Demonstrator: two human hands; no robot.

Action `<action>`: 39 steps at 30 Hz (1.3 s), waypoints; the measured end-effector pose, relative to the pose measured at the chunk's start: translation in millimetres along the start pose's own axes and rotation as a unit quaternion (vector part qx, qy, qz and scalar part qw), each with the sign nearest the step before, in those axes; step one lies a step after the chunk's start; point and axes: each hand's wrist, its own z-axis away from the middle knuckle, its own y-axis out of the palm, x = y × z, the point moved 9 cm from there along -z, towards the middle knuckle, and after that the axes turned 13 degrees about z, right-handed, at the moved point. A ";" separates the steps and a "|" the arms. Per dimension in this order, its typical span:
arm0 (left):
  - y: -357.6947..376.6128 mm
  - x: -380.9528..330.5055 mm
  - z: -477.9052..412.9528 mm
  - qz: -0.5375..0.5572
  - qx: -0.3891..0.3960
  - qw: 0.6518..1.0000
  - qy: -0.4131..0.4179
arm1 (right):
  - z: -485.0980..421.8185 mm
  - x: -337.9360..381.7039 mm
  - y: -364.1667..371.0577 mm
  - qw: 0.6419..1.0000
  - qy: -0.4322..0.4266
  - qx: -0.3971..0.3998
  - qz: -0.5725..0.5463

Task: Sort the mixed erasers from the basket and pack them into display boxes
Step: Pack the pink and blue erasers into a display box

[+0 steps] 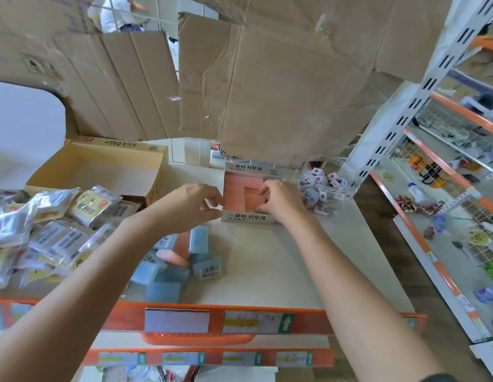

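Observation:
A small grey display box [252,216] with Korean lettering stands on the shelf top, filled with pink erasers [237,183]. My right hand [278,199] is over the box, its fingers curled round a pink eraser inside it. My left hand [190,202] grips the box's left edge and pinches a small whitish piece at its fingertips. A loose pile of blue erasers [179,274] with a few pink ones [172,256] lies on the shelf top in front of the box, under my left forearm.
An open cardboard box [99,172] sits at the back left. Wrapped packets [47,230] are heaped at the left. A clear plastic jar [326,183] of small items lies on its side at the right. Orange-edged wire shelves [446,194] stand at the right, cardboard sheets behind.

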 end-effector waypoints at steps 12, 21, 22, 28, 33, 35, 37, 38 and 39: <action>6.1 6.6 -16.1 0.014 -0.007 0.999 -0.042 | -5.3 1.0 -9.4 0.997 -0.051 -0.060 0.024; 21.7 5.9 -24.3 0.016 0.036 0.998 -0.051 | -10.9 -2.8 -9.1 0.996 -0.032 -0.085 -0.021; 22.1 6.9 -24.8 0.019 0.039 0.998 -0.049 | -11.3 -1.5 -9.2 0.995 -0.034 -0.087 -0.021; 21.9 7.4 -26.6 0.034 0.044 0.997 -0.050 | -8.8 -2.0 -8.7 0.994 -0.027 -0.101 -0.017; 5.8 11.2 -19.8 0.016 0.003 0.998 -0.053 | -2.4 -4.4 -22.3 0.990 -0.019 -0.128 -0.050; -8.0 6.6 -13.8 0.015 -0.009 1.000 -0.020 | 5.0 -0.1 -29.2 0.987 -0.033 -0.122 -0.094; -13.5 1.8 -4.3 0.013 0.029 0.999 0.001 | 16.9 10.6 -31.5 0.987 -0.065 -0.099 -0.111; -13.4 0.6 0.9 0.000 0.058 0.998 0.002 | 23.9 16.4 -31.1 0.987 -0.080 -0.084 -0.110; -11.9 1.4 6.0 -0.019 0.086 0.996 -0.004 | 30.4 21.1 -29.3 0.988 -0.091 -0.068 -0.105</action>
